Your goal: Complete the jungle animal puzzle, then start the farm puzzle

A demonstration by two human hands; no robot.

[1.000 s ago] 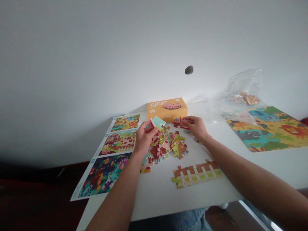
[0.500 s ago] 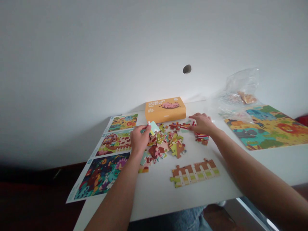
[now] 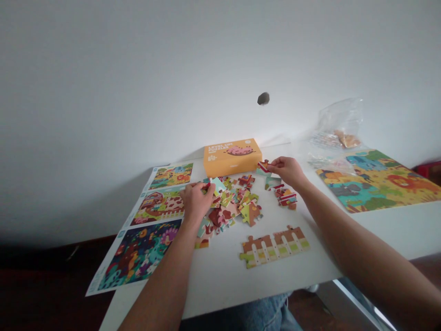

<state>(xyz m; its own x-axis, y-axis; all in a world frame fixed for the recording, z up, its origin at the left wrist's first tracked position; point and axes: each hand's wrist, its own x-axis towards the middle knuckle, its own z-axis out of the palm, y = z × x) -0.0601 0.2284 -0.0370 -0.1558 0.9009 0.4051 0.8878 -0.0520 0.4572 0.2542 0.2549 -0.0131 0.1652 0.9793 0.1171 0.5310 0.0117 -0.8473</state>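
Note:
My right hand (image 3: 288,172) pinches a red, white and pale green puzzle piece (image 3: 263,167), held up in front of the orange box. My left hand (image 3: 197,198) is closed on a light blue puzzle piece (image 3: 217,185) at the left side of the pile. Between the hands lies a heap of loose puzzle pieces (image 3: 225,214), brown, pink and green. Near my right wrist sit a few red-striped pieces (image 3: 287,197). Closer to me rests a joined strip of fence pieces (image 3: 275,247).
An orange puzzle box (image 3: 232,157) stands against the wall. On the left lies a sheet with three printed pictures (image 3: 141,257). To the right are an assembled animal puzzle (image 3: 379,179) and a clear plastic bag (image 3: 339,122) with pieces inside.
My right hand has picked up a red and white puzzle piece from beyond the pile and raised it toward the box. My left hand keeps its light blue piece. The view has shifted slightly.

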